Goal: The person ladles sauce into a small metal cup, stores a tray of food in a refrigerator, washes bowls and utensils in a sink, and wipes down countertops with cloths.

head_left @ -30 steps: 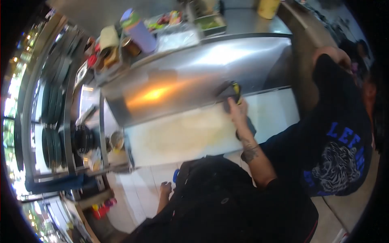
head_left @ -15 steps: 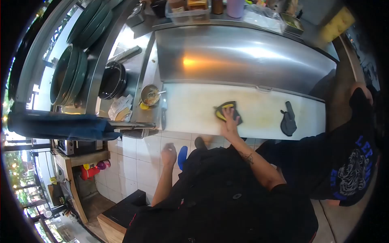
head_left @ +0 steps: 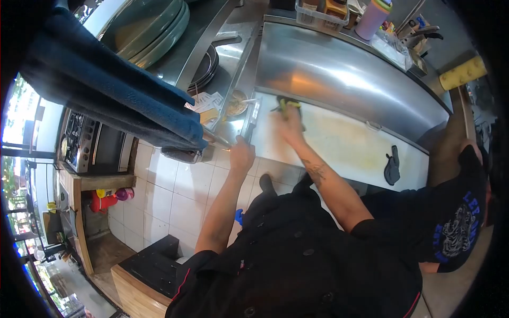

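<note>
My right hand (head_left: pixel 289 127) presses its bent fingers on a black and yellow cloth (head_left: pixel 295 102), at the left end of a white cutting board (head_left: pixel 339 132). Motion blurs this hand and part of the cloth. My left hand (head_left: pixel 242 155) is closed at the counter's front edge, just left of the board. From its fingers a long, narrow, knife-like tool (head_left: pixel 252 119), pale and grey, extends away from me; the gripped end is hidden. A small metal pot (head_left: pixel 236 103) with food residue stands beside the tool. Farther right on the board lies a dark cloth (head_left: pixel 392 167).
A steel lid (head_left: pixel 339 63) rises behind the board. Blue towels (head_left: pixel 122 100) hang at left, near stacked green plates (head_left: pixel 164 37) and black bowls (head_left: pixel 207 66). A co-worker in a black shirt (head_left: pixel 458 228) stands close on my right. An oven (head_left: pixel 103 140) is at lower left.
My right hand has slid the black and yellow cloth leftward along the board. My left hand has come up from beside my body to the counter edge and closed. The view has shifted left.
</note>
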`<action>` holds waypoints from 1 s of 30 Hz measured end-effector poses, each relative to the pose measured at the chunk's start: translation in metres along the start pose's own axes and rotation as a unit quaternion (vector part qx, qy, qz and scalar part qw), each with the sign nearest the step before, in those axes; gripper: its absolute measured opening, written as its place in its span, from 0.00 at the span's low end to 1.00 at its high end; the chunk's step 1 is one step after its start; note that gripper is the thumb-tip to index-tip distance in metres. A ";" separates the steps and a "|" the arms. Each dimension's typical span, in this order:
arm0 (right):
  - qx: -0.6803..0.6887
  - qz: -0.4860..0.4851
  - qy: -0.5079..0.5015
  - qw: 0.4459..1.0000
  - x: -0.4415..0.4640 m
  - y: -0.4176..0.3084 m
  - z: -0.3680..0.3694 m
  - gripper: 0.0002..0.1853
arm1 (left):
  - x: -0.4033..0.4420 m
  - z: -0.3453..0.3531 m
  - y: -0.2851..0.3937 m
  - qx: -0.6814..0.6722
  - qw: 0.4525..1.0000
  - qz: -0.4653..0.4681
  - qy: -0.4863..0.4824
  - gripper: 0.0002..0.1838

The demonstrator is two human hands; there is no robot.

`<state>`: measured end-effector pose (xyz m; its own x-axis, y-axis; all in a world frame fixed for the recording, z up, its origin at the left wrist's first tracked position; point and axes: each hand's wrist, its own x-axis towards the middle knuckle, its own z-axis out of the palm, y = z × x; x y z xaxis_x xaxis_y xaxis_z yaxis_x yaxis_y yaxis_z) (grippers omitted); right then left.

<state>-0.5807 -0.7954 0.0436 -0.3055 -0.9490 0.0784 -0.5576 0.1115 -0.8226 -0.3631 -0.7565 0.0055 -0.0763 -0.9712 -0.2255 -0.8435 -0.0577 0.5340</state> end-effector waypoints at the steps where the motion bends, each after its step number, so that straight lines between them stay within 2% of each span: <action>1: 0.003 0.018 -0.085 0.996 -0.008 -0.006 0.007 0.34 | -0.006 0.004 0.000 0.000 1.000 0.004 -0.003 0.22; 2: 0.007 0.034 -0.169 0.985 -0.018 -0.013 0.012 0.37 | -0.016 0.008 0.000 -0.014 0.999 0.020 0.024 0.20; 3: 0.069 0.077 -0.139 0.985 -0.028 -0.021 0.015 0.39 | -0.025 0.008 0.000 -0.025 0.998 0.034 0.048 0.19; 4: 0.071 0.078 -0.137 0.985 -0.036 -0.025 0.008 0.39 | -0.032 0.009 0.000 -0.023 0.998 0.036 0.047 0.19; 6: 0.144 -0.024 -0.037 0.989 -0.055 -0.026 -0.017 0.37 | -0.047 0.006 0.010 -0.011 1.000 0.005 0.003 0.18; 7: 0.117 -0.042 0.010 0.992 -0.064 -0.003 -0.022 0.34 | -0.050 0.006 0.015 -0.008 1.000 -0.001 -0.010 0.19; 9: 0.028 -0.066 0.062 0.995 -0.079 0.032 -0.065 0.31 | -0.046 0.014 0.024 -0.008 1.000 -0.001 -0.019 0.20; 12: -0.148 -0.031 0.172 0.973 -0.092 0.106 -0.159 0.30 | -0.020 0.033 0.038 -0.024 0.999 -0.032 -0.027 0.21; 13: -0.143 -0.035 0.202 0.968 -0.095 0.140 -0.198 0.31 | -0.010 0.052 0.027 -0.027 0.999 0.024 -0.006 0.22; 14: -0.260 0.009 0.268 0.928 -0.103 0.193 -0.227 0.32 | -0.006 0.064 0.022 -0.029 0.996 0.082 0.017 0.23; 16: -0.431 0.180 0.277 0.840 -0.114 0.246 -0.292 0.33 | -0.020 0.030 0.060 -0.009 0.997 0.066 0.028 0.25; 17: -0.429 0.178 0.272 0.843 -0.119 0.270 -0.316 0.33 | -0.025 0.021 0.066 -0.036 0.995 0.058 0.077 0.25; 19: -0.393 0.233 0.133 0.879 -0.137 0.307 -0.344 0.33 | -0.017 0.025 0.047 -0.077 0.977 0.060 0.188 0.24; 20: -0.389 0.238 0.132 0.880 -0.141 0.311 -0.344 0.33 | 0.007 0.038 0.020 0.028 0.962 0.073 0.260 0.23; 21: -0.385 0.186 0.167 0.889 -0.147 0.311 -0.345 0.32 | 0.032 0.042 -0.002 0.132 0.932 0.085 0.327 0.23; 22: -0.379 0.134 0.200 0.894 -0.150 0.309 -0.345 0.31 | 0.054 0.029 -0.012 0.179 0.944 0.073 0.269 0.23; 24: -0.326 0.121 0.225 0.910 -0.153 0.298 -0.353 0.29 | 0.101 0.006 -0.033 0.231 0.949 0.061 0.204 0.24; 26: -0.271 0.104 0.259 0.921 -0.154 0.298 -0.353 0.27 | 0.143 -0.005 -0.044 0.075 0.989 -0.066 0.106 0.22; 27: -0.282 0.128 0.256 0.916 -0.156 0.300 -0.356 0.26 | 0.150 -0.002 -0.044 0.076 0.989 -0.062 0.107 0.22; 29: -0.292 0.147 0.242 0.914 -0.157 0.300 -0.362 0.23 | 0.154 0.004 -0.045 0.058 0.970 -0.095 0.218 0.20; 30: -0.293 0.143 0.240 0.914 -0.157 0.302 -0.367 0.23 | 0.166 0.016 -0.062 0.056 0.969 -0.098 0.220 0.20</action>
<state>-0.9846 -0.5049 -0.0106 -0.7285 -0.6329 0.2621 -0.6770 0.6067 -0.4166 -0.3316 -0.9099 -0.0783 0.3051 -0.9498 0.0693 -0.8728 -0.2498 0.4193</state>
